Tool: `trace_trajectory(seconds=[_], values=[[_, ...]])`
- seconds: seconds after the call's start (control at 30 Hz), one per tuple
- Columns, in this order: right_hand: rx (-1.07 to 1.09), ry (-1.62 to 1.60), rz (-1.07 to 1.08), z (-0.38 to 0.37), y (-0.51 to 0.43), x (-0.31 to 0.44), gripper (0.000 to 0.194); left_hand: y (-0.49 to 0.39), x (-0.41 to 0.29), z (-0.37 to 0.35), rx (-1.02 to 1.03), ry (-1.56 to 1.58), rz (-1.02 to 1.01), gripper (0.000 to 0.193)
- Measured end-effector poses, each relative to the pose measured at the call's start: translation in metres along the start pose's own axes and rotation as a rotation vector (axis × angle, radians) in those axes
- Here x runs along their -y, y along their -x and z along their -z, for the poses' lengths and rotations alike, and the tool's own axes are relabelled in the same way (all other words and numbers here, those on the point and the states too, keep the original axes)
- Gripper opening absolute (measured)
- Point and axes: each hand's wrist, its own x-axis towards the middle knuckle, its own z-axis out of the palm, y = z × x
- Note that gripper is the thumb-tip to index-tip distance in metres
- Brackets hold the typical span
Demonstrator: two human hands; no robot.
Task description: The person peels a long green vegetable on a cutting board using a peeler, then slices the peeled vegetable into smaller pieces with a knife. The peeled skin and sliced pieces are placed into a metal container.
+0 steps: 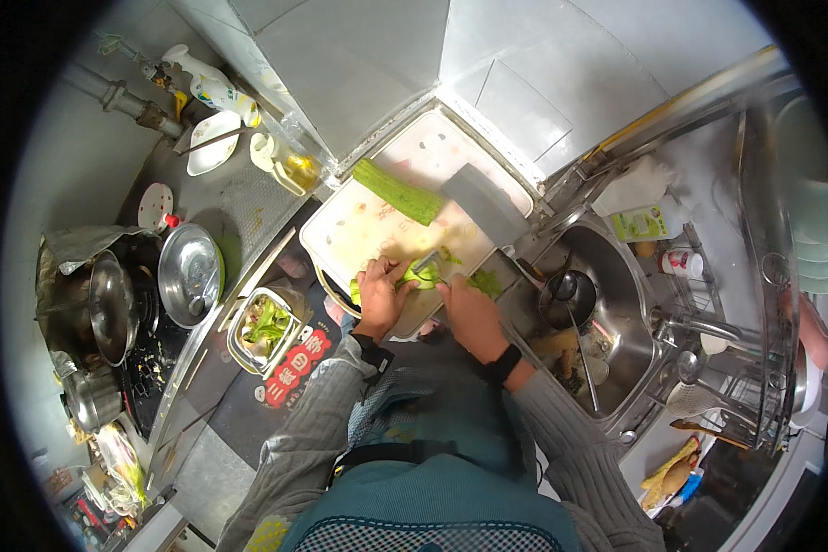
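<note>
My left hand [381, 295] holds a green vegetable piece [424, 273] down at the near edge of a white cutting board [334, 228]. My right hand [470, 319] is closed round a small metal tool, likely a peeler, whose head [426, 261] rests at the vegetable; its handle is hidden in my fingers. Green peelings [484, 282] lie by the board's right near edge. A long green vegetable [398, 192], its skin ridged, lies across the board. To its right is a cleaver [486, 205] with a broad grey blade, its dark handle pointing toward the sink.
At right, a metal sink [624, 276] holds a wok-like pan [579, 314] and a ladle. A lidless bin [265, 331] with green scraps stands left of my left hand. Further left are a steel bowl [190, 276], an oil jug [283, 162] and a white dish [212, 143]. Walls meet behind the board.
</note>
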Motion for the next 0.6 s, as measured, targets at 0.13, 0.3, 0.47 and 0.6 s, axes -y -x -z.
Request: trace_trajectory(seconds=[0.13, 0.3, 0.47, 0.6], values=[[0.065, 0.119, -0.007, -0.006, 0.003, 0.004, 0.032, -0.001, 0.002, 0.002, 0.002, -0.01, -0.052, 0.049], [0.02, 0.121, -0.005, -0.013, 0.024, -0.016, 0.031, 0.0, 0.001, 0.005, 0.034, -0.01, -0.075, 0.046], [0.161, 0.176, -0.166, -0.005, 0.045, -0.044, 0.033, -0.004, 0.006, 0.003, 0.059, -0.015, -0.006, 0.046], [-0.045, 0.163, -0.05, 0.006, 0.045, -0.052, 0.03, -0.011, 0.009, 0.001, 0.106, -0.031, 0.045, 0.048]])
